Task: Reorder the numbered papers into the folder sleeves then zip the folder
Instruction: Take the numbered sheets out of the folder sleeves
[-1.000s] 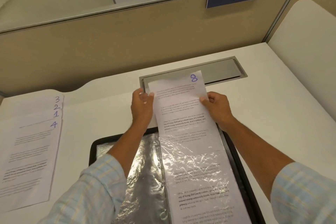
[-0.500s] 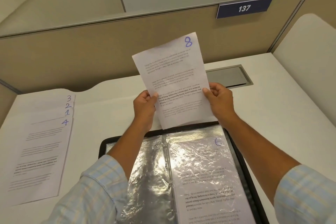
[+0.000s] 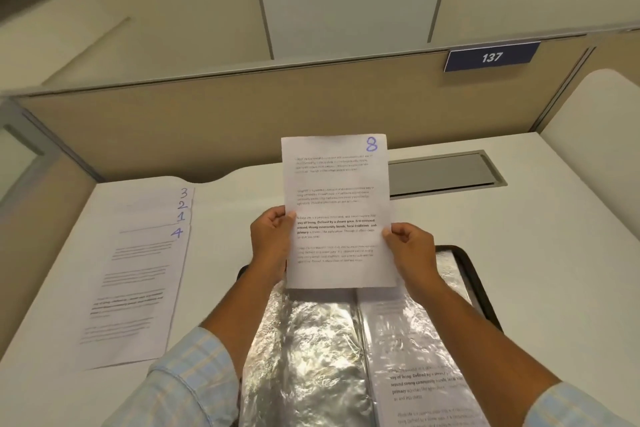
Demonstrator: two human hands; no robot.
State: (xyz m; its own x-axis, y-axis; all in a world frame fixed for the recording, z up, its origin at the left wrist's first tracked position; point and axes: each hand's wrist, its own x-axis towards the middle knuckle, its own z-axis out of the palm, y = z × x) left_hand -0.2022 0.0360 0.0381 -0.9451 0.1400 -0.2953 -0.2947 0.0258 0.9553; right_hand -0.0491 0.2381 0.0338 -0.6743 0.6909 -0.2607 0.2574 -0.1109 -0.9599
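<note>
I hold the paper numbered 8 (image 3: 335,204) upright in the air above the open folder. My left hand (image 3: 272,239) pinches its left edge and my right hand (image 3: 410,248) pinches its right edge. The black zip folder (image 3: 476,284) lies open below, with shiny clear sleeves (image 3: 311,350). Its right sleeve holds a printed sheet (image 3: 419,378), whose number is hidden behind paper 8. A fanned stack of papers (image 3: 138,274) numbered 3, 2, 1 and 4 lies on the desk to the left.
The white desk (image 3: 554,253) has a grey cable hatch (image 3: 443,173) behind the held paper. A beige partition (image 3: 207,128) with a blue "137" plate (image 3: 491,56) closes off the back. A white side panel (image 3: 599,121) stands at the right.
Paper 8 has come fully out of the right sleeve and been lifted clear. It now hangs straight instead of tilted, lower in view. The camera has tipped upward.
</note>
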